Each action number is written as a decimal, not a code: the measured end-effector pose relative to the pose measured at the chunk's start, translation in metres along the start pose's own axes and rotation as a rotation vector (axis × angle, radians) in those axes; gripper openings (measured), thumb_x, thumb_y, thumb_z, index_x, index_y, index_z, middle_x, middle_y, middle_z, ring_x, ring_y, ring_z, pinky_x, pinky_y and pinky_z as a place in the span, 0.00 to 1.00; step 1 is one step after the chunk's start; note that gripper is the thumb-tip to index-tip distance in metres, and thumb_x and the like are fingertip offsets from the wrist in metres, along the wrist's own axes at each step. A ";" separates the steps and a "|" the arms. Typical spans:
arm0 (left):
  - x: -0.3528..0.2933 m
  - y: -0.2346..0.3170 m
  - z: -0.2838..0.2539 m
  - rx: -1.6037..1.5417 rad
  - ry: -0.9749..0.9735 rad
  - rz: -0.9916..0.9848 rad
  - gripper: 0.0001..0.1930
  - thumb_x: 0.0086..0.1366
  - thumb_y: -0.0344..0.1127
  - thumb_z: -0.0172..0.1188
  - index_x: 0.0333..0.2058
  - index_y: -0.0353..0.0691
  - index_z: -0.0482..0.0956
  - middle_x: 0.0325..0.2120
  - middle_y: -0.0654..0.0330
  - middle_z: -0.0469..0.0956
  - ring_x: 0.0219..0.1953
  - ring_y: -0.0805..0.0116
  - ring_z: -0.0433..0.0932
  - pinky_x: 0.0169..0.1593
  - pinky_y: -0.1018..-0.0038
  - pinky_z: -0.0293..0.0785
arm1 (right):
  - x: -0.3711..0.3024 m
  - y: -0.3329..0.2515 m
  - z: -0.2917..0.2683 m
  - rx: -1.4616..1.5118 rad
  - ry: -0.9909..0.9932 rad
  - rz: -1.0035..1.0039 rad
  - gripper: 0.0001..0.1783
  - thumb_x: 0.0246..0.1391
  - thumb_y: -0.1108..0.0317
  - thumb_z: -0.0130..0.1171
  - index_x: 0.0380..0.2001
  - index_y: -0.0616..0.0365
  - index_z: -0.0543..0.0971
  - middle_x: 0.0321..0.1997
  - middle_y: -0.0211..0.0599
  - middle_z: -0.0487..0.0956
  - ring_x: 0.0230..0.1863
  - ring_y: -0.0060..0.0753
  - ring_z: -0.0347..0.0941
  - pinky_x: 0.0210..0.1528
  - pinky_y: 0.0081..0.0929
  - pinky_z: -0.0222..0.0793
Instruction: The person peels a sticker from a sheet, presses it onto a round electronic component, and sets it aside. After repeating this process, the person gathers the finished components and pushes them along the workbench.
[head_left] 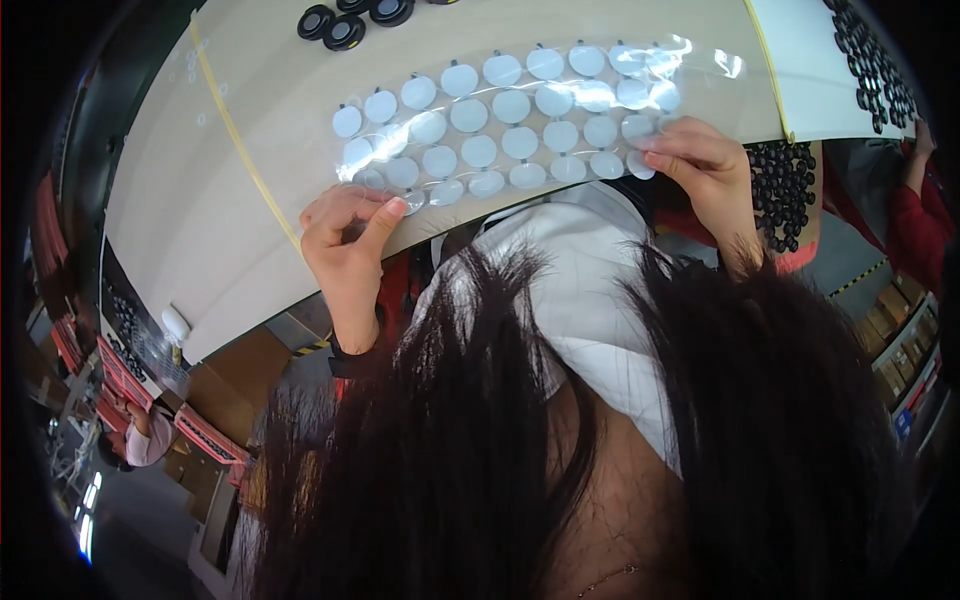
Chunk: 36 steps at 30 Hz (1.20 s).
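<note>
A clear, shiny sheet of round pale-blue stickers spreads over the beige table in front of me. Its discs sit in several rows, most of the far ones with a small dark tab. My left hand pinches the sheet's near left corner between thumb and fingers. At the near right corner, my right hand grips the sheet the same way, thumb on top. Glare hides part of the film's right and left sides. Whether the sheet lies flat or is slightly lifted, I cannot tell.
Several black round parts stand at the table's far side. Many more fill a box at the right and the white surface beyond. Yellow tape marks the beige table. Another person's red sleeve shows far right.
</note>
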<state>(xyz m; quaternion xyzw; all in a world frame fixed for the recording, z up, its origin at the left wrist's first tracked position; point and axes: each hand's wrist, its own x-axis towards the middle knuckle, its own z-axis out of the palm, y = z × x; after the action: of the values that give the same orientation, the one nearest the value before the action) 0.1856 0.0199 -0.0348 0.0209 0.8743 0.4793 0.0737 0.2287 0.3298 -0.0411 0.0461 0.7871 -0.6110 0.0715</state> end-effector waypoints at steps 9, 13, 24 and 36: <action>0.003 -0.001 -0.002 -0.039 -0.038 -0.001 0.05 0.42 0.27 0.64 0.17 0.36 0.76 0.22 0.63 0.75 0.30 0.72 0.67 0.39 0.79 0.57 | 0.004 -0.004 0.006 0.144 0.123 0.259 0.07 0.44 0.80 0.56 0.30 0.66 0.77 0.29 0.33 0.75 0.33 0.21 0.70 0.38 0.15 0.64; 0.005 0.003 -0.008 -0.154 -0.122 -0.091 0.05 0.43 0.27 0.64 0.17 0.35 0.75 0.20 0.64 0.73 0.29 0.72 0.65 0.37 0.80 0.57 | 0.001 -0.002 0.011 0.144 0.164 0.184 0.07 0.44 0.80 0.56 0.31 0.65 0.77 0.30 0.33 0.75 0.34 0.21 0.71 0.39 0.14 0.64; 0.007 -0.002 0.014 -0.079 0.124 -0.142 0.09 0.44 0.29 0.65 0.15 0.34 0.72 0.16 0.66 0.67 0.24 0.76 0.63 0.30 0.81 0.57 | 0.002 -0.002 0.020 -0.081 0.331 0.023 0.07 0.42 0.79 0.58 0.29 0.63 0.79 0.29 0.34 0.75 0.31 0.20 0.71 0.34 0.14 0.66; 0.008 0.010 -0.003 -0.082 -0.112 0.052 0.07 0.41 0.29 0.65 0.17 0.36 0.75 0.20 0.65 0.73 0.23 0.74 0.66 0.37 0.80 0.57 | 0.000 -0.009 0.019 0.084 0.175 0.106 0.10 0.49 0.77 0.53 0.37 0.62 0.76 0.32 0.30 0.75 0.34 0.18 0.68 0.39 0.12 0.61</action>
<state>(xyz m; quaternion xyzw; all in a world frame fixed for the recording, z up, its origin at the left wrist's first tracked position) 0.1766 0.0237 -0.0260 0.0673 0.8477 0.5144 0.1111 0.2286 0.3089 -0.0372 0.1435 0.7604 -0.6325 0.0327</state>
